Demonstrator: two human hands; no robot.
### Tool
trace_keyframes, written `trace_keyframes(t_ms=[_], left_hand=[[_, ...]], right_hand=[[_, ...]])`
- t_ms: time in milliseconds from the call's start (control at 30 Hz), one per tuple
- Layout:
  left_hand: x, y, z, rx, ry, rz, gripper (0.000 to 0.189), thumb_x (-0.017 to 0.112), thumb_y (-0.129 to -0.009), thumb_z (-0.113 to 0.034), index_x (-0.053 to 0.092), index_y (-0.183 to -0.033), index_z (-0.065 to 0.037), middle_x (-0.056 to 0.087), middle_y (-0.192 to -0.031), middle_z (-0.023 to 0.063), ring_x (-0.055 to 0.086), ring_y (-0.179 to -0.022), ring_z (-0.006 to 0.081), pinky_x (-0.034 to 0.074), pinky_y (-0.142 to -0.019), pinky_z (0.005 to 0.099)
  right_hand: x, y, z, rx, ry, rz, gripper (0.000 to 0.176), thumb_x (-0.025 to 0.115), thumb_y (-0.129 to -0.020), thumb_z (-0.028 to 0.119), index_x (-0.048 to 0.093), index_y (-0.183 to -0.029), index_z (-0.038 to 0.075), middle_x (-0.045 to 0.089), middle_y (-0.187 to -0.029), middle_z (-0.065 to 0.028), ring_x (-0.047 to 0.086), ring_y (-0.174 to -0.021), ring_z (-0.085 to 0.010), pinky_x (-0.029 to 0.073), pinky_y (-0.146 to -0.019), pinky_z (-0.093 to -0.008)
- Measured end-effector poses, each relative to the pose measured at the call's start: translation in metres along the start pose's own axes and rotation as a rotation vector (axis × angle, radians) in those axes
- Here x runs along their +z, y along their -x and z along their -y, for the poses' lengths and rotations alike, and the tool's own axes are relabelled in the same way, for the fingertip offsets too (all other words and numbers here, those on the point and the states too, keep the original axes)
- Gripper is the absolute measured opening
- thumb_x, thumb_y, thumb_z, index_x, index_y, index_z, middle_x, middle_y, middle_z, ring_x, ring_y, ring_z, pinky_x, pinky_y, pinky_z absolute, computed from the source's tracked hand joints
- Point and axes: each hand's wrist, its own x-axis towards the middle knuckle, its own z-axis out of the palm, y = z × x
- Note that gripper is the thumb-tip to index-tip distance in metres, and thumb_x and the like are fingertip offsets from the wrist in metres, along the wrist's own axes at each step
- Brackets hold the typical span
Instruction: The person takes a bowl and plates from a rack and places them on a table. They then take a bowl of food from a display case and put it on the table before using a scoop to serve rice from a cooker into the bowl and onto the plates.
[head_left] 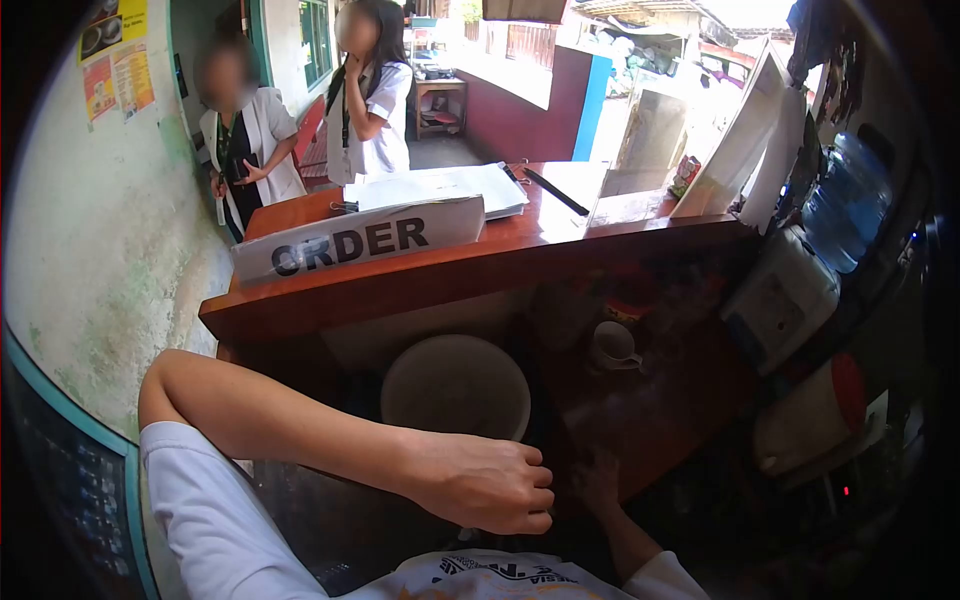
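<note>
My left hand (485,483) is held in front of my chest, its fingers curled inward and the palm side hidden; whether it holds anything does not show. A round pale stool or lid (456,390) lies just beyond it. Lower and to the right, my right hand (598,480) is in deep shadow at the edge of a dark red lower surface (640,420), its fingers too dim to read. On that surface stands a white cup (614,346), beyond the right hand.
A wooden counter (600,240) crosses ahead, bearing an ORDER sign (365,240), papers (440,188) and a black pen-like stick (556,191). Two people (245,150) stand behind it. At right are a water dispenser (785,300) and a red-lidded container (810,420).
</note>
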Motion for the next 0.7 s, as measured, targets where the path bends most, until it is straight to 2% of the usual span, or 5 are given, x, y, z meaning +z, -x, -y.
trace_keyframes(t_ms=[267,467,700], left_hand=[[-0.0002,-0.0010,0.0021,-0.007,0.001,-0.049,0.014,0.061,-0.083,-0.011,0.056,-0.086,0.002,0.058,-0.071,0.0107,0.062,-0.072,0.0238,0.050,-0.070,0.0343],[0.0034,-0.0036,0.0028,-0.007,-0.066,-0.086,0.017,0.060,-0.084,-0.012,0.049,-0.089,0.000,0.056,-0.065,0.0091,0.062,-0.067,0.0241,0.051,-0.066,0.0344],[0.0092,-0.0054,0.0036,-0.041,-0.116,-0.034,0.017,0.060,-0.083,-0.011,0.047,-0.089,-0.001,0.055,-0.060,0.0075,0.062,-0.063,0.0242,0.051,-0.061,0.0336]], right_hand=[[-0.0014,-0.0014,0.0032,-0.003,-0.017,-0.031,0.018,0.068,-0.069,0.017,0.068,-0.087,0.016,0.045,-0.125,-0.0133,0.039,-0.120,-0.0338,0.031,-0.099,-0.0494],[-0.0041,-0.0007,0.0029,0.014,-0.008,-0.006,0.019,0.067,-0.070,0.018,0.068,-0.089,0.016,0.045,-0.125,-0.0131,0.039,-0.120,-0.0334,0.031,-0.099,-0.0488],[-0.0047,0.0016,0.0008,0.028,0.019,0.018,0.020,0.067,-0.072,0.021,0.069,-0.092,0.017,0.046,-0.126,-0.0119,0.040,-0.121,-0.0323,0.034,-0.098,-0.0486]])
